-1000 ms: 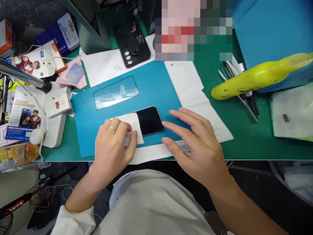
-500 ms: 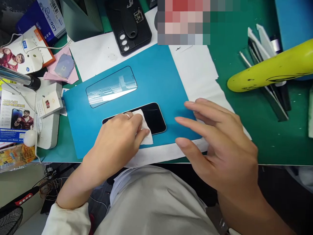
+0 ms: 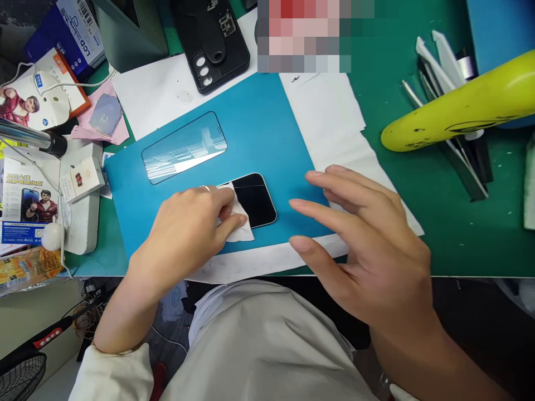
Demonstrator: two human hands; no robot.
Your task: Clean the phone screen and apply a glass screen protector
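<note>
A phone (image 3: 256,199) lies on the blue mat (image 3: 267,128) with its dark screen up and a thin line across its upper part. My left hand (image 3: 188,223) is closed on a white wipe (image 3: 240,227) and presses it against the phone's screen, hiding the phone's left part. To the right of the phone, my right hand (image 3: 363,239) hovers with fingers spread and nothing in them. Farther back on the mat rests a clear screen protector (image 3: 184,146) with a dark border, reflecting light.
A black phone case (image 3: 211,44) lies at the back on white paper (image 3: 150,94). On the right, a yellow-green rounded object (image 3: 451,111) lies over several slim tools (image 3: 463,167). Boxes and a white device (image 3: 86,223) crowd the left side.
My left hand has slid the wipe a little to the left along the phone. The right hand keeps its spread pose. The whole view has shifted slightly.
</note>
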